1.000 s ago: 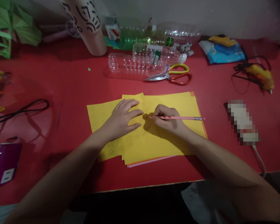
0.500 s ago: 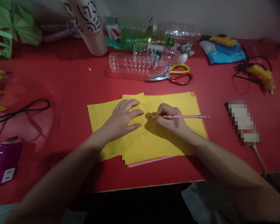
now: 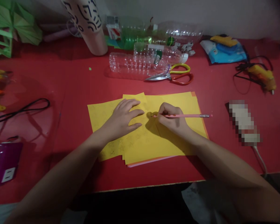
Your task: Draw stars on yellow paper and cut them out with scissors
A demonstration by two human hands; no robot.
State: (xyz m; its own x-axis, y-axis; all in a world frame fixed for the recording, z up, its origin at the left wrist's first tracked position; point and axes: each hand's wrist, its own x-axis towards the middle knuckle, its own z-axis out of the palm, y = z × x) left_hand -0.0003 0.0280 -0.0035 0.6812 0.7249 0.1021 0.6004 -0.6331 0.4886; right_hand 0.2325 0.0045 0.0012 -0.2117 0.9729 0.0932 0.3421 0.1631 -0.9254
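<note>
My right hand (image 3: 172, 116) is closed round a pink pencil (image 3: 189, 116), its eraser end pointing right and its tip down at a yellow sheet of paper (image 3: 154, 146). My left hand (image 3: 126, 118) lies on the paper with its fingers spread, to the left of the pencil tip. Under it, another yellow sheet (image 3: 100, 115) sticks out to the left and carries faint pencil marks. Orange and pink edges show beneath the yellow sheets. Shadow falls round the pencil tip, so any fresh mark there is hard to make out.
Beyond the paper, scissors (image 3: 170, 76) lie against clear plastic bottles (image 3: 130, 63). A patterned tumbler (image 3: 91, 34) stands behind left. To the right are a blue packet (image 3: 226, 54), a yellow glue gun (image 3: 262, 76) and a blurred-out device with a cable (image 3: 245, 121). A purple packet (image 3: 7, 161) lies left.
My right hand and the pencil have shifted slightly to the right along the paper. My left hand stays in place.
</note>
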